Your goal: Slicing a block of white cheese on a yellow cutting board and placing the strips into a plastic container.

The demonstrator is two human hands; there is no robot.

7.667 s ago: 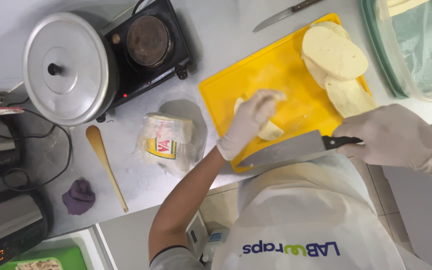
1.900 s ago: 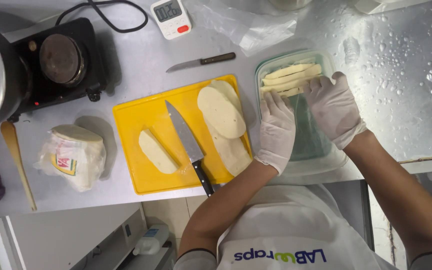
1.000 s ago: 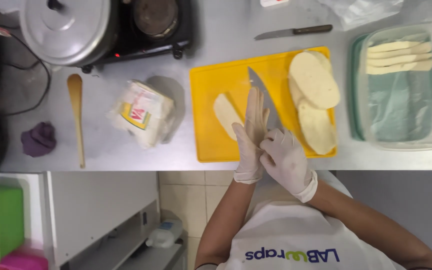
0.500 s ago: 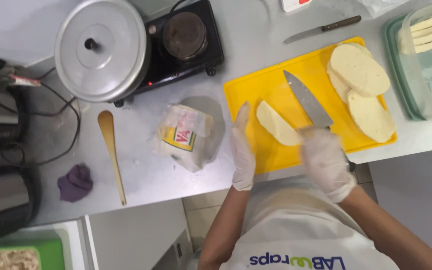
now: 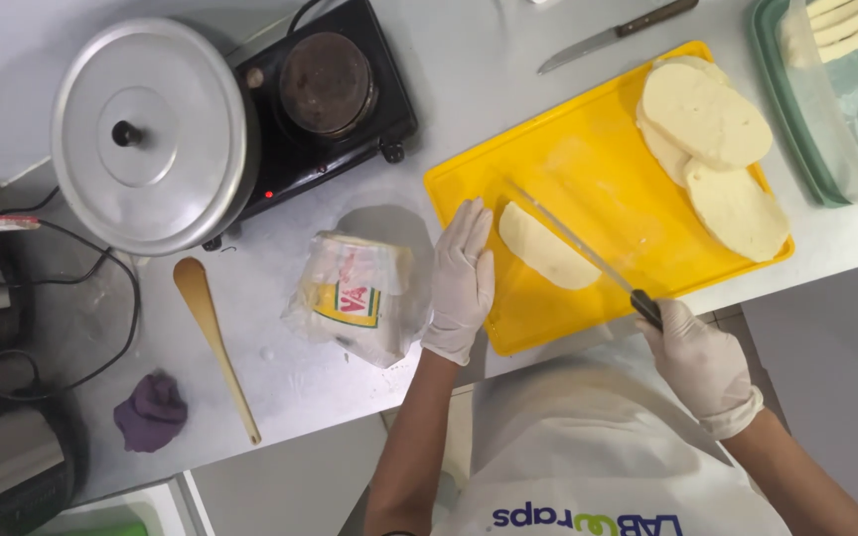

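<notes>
My right hand grips the knife, blade over the slice; my left hand, flat and open, steadies the board.

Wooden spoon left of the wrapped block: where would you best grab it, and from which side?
Grip the wooden spoon along its long thin handle, probably near the middle, coming straight down from above. It lies flat on the steel counter with bare surface on both sides, its bowl towards the pot lid, so fingers can close across the narrow shaft.
</notes>
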